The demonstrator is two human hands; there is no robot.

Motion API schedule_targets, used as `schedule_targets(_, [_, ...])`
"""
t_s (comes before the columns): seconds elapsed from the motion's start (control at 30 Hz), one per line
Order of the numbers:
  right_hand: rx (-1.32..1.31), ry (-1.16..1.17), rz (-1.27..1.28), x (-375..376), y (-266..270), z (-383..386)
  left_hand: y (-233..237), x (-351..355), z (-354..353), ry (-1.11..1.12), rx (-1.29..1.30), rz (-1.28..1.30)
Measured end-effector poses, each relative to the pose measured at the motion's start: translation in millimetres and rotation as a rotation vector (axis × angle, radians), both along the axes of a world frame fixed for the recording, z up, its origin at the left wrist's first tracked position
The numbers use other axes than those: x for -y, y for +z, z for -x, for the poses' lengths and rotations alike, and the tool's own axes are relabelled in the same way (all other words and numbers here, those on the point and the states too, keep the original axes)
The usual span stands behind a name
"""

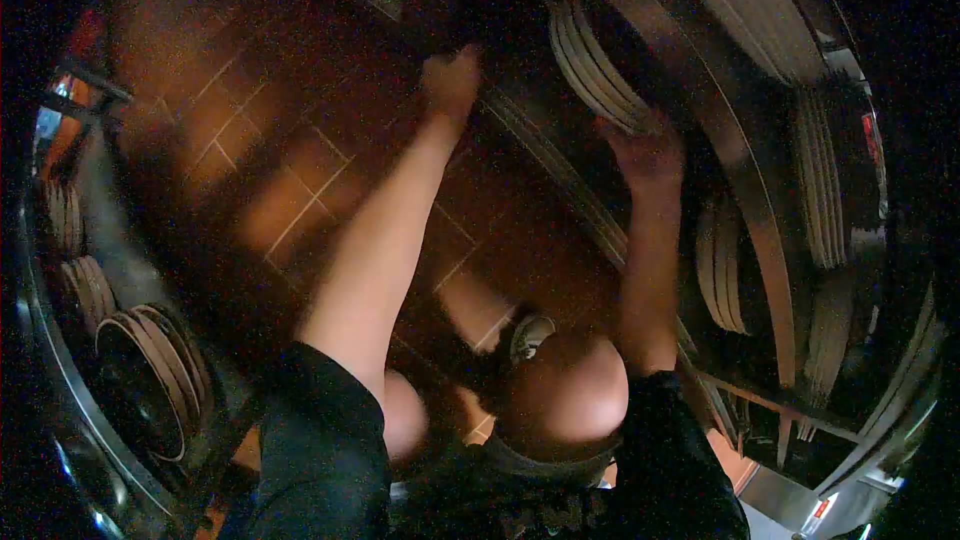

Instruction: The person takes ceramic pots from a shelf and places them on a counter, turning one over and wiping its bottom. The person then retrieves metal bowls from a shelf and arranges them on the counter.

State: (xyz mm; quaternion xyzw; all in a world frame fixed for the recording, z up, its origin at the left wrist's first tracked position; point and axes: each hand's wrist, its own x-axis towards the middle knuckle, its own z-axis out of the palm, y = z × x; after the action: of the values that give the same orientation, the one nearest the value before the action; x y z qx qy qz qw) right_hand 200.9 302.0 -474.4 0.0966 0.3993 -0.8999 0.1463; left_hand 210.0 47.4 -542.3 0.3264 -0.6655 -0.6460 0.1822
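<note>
My right hand [645,148] reaches to the near end of a stack of plates [590,65] on a dark low shelf, its fingers curled at the rims. My left hand [453,82] stretches forward over the tiled floor, left of that stack. It looks closed, but its fingertips run into deep shadow and whatever they hold is hidden. Another stack of plates [720,265] stands on the same shelf, nearer to my body. The picture is dim and grainy, and both hands are slightly blurred.
A metal shelf edge [745,140] curves along the right, with taller plate stacks [820,175] above it. On the left, a counter [125,240] carries more plates and dark round dishes [150,370]. Brown floor tiles [290,205] lie below; my knee [570,390] is bent.
</note>
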Motion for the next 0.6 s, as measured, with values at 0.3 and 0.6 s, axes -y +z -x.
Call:
schedule_targets(0.3, [-0.241,0.093,-0.04,-33.1,-66.9,14.6,-24.2,-1.1,-11.6,0.226,0.048,0.123])
schedule_targets(0.6, [-0.168,0.219,-0.721,17.0,-59.5,-32.7,-36.5,7.8,-11.6,0.11,-0.077,0.076])
